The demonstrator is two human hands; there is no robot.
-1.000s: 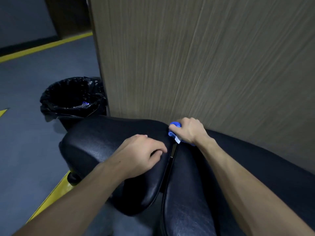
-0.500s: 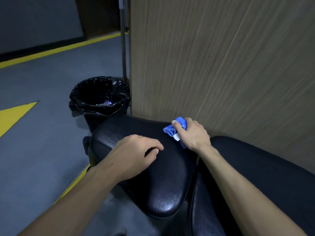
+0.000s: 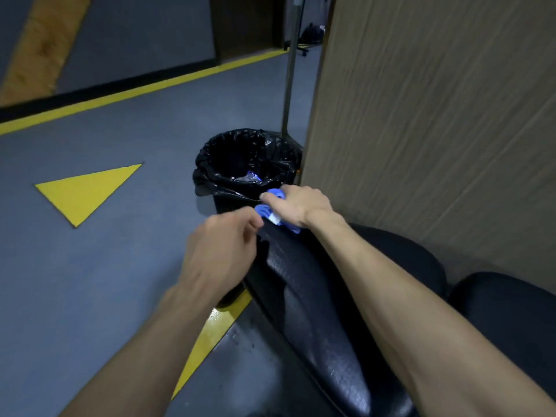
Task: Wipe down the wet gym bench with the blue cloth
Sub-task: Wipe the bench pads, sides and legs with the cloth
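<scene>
Right hand around blue cloth, seemingly touching left hand.

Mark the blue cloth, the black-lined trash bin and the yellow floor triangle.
Crumpled blue cloth [image 3: 275, 218]: head view, folds below the right hand.
Black-lined trash bin [image 3: 237, 145]: head view, far liner rim.
Yellow floor triangle [image 3: 87, 189]: head view, centre.

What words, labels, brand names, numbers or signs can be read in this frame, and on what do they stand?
No readable text anywhere in this frame.
The white tag on the blue cloth, held in the right hand: too small and blurred to read.
The floor carries only a yellow triangle and yellow lines, no lettering.
The black bench pad, the bin and the wooden panel show no label.
</scene>
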